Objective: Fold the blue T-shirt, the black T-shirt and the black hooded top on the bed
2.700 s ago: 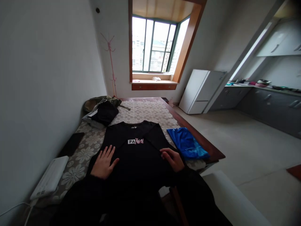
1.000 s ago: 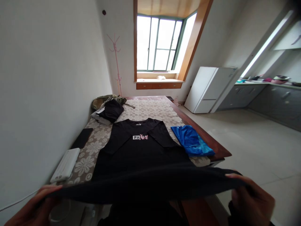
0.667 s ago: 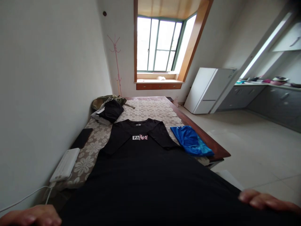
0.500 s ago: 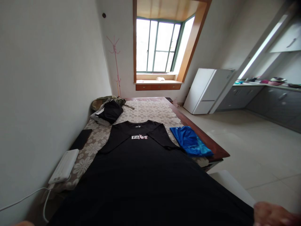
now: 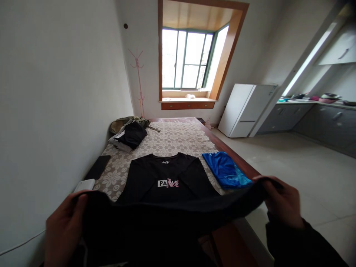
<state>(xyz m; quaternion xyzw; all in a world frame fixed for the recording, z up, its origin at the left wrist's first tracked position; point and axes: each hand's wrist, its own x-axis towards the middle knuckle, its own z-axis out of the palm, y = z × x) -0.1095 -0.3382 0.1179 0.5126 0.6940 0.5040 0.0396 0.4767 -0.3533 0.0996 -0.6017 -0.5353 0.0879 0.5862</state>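
Since the frame half a second back, both hands have been brought up into view and the hem of the black T-shirt [image 5: 167,185] has been lifted off the table's near end. At nine o'clock, the left hand [image 5: 65,230] is closed around the hem's left corner; just beyond it a white power bank [image 5: 85,184] is lying, which could be swept off if the cloth is swung. At three o'clock, the right hand [image 5: 280,202] is pinched on the right corner, close to the folded blue garment [image 5: 225,170], which could be dragged along. An uneven pull could leave the fold skewed.
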